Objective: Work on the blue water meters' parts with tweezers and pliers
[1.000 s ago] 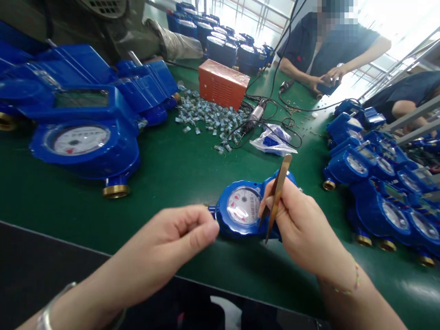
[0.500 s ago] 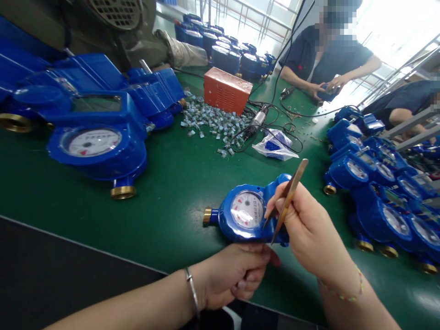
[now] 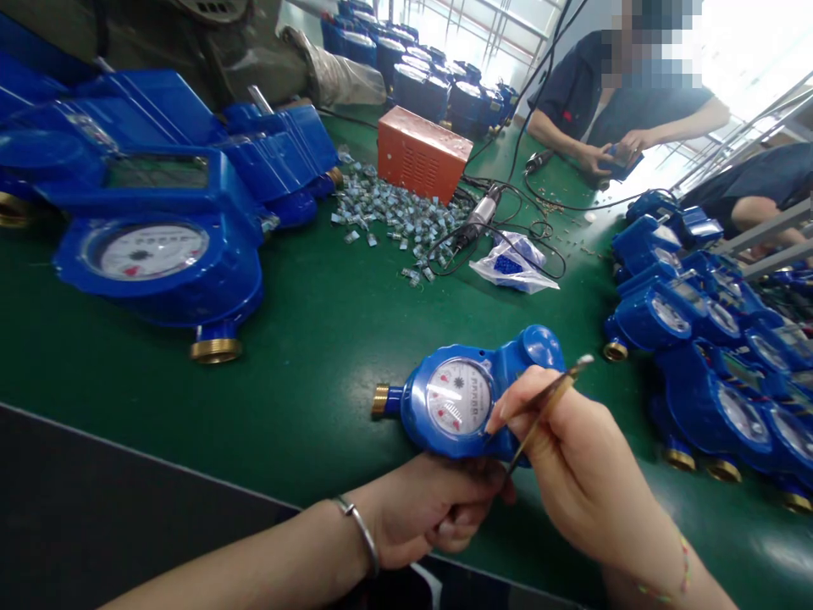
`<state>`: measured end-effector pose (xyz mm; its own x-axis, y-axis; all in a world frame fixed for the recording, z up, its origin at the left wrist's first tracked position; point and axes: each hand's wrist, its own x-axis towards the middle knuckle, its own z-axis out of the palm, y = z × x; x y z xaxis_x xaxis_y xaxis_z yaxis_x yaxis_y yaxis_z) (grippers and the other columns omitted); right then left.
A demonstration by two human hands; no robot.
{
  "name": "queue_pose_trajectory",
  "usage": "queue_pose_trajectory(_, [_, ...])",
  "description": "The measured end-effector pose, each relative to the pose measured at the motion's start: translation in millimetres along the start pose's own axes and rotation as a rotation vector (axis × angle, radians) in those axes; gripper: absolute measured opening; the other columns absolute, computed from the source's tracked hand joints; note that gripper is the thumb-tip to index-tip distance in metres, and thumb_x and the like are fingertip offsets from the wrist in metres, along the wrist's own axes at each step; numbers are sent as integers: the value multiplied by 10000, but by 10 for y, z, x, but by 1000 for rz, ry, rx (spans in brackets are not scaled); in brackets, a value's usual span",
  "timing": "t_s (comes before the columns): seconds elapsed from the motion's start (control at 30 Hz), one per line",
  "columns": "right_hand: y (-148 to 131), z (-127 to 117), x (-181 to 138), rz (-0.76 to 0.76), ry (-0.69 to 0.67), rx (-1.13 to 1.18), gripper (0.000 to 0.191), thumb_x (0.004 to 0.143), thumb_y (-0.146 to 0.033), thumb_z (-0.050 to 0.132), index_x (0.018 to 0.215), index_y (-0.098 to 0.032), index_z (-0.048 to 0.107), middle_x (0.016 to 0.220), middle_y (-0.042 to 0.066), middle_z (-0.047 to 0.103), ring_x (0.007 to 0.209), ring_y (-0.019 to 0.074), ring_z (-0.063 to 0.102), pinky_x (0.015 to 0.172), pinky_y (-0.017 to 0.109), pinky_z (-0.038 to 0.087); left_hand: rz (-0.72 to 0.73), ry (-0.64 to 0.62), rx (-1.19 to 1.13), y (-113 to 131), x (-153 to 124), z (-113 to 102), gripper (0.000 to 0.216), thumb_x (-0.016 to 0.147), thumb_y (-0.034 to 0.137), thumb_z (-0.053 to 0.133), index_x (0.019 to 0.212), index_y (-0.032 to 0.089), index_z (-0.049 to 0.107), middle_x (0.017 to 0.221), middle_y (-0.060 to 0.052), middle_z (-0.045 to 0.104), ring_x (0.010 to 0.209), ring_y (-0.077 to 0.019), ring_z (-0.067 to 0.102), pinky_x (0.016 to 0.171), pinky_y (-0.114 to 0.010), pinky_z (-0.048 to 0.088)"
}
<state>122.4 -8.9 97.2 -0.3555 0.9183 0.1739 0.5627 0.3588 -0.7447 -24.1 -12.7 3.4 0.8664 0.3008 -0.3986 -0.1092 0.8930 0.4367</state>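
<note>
A blue water meter (image 3: 454,398) lies on the green table in front of me, its round dial facing up and its brass threaded end pointing left. My right hand (image 3: 575,462) pinches a pair of tweezers (image 3: 541,417); their tips are spread apart and reach down at the meter, by the dial's right edge and near side. Against the meter's near edge rests my left hand (image 3: 438,504), fingers curled inward. Whatever those fingers hold, if anything, is hidden.
Larger blue meters (image 3: 158,254) stand at left, more (image 3: 670,313) at right. Behind are an orange box (image 3: 423,157), a pile of small clear parts (image 3: 387,212), a corded screwdriver (image 3: 476,219) and a plastic bag of blue bits (image 3: 516,263). A co-worker (image 3: 584,102) handles a meter beyond.
The tweezers have tilted lower, and my right hand has shifted slightly down and right, uncovering the meter's round blue cap. My left hand stays at the meter's near edge.
</note>
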Motion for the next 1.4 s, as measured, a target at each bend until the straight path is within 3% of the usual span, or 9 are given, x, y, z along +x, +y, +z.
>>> queue_pose_trajectory(0.17, [2, -8, -25, -105, -18, -15, 173, 900, -69, 375, 913, -197, 492, 767, -8, 537, 675, 120, 463, 609, 243, 358, -4, -3, 14, -11, -5, 18, 336, 665, 374, 700, 572, 167, 452, 396, 94, 324, 354, -35, 156, 397, -226, 54])
queue_pose_trajectory(0.57, [-202, 69, 207, -5, -54, -355, 229, 909, -167, 294, 714, -208, 408, 624, 16, 526, 534, 155, 454, 498, 265, 302, 2, 58, 28, -20, 27, 25, 161, 663, 288, 628, 642, 170, 519, 361, 94, 318, 329, -45, 165, 392, -239, 33])
queue_pose_trajectory(1.17, [-143, 25, 125, 158, -94, -116, 204, 946, -198, 302, 829, -217, 468, 734, -3, 528, 671, 145, 489, 618, 285, 364, -65, 14, -46, -66, 67, -35, 308, 808, 393, 553, 632, 140, 561, 414, 28, 476, 316, -59, 339, 353, -207, 84])
queue_pose_trajectory(1.4, [-75, 10, 91, 179, -27, -7, 219, 972, -202, 321, 832, -221, 488, 733, -37, 500, 627, 98, 468, 579, 249, 357, -81, 33, -136, -61, 36, -14, 205, 780, 330, 567, 776, 136, 635, 519, -7, 585, 396, -98, 518, 332, -183, 239])
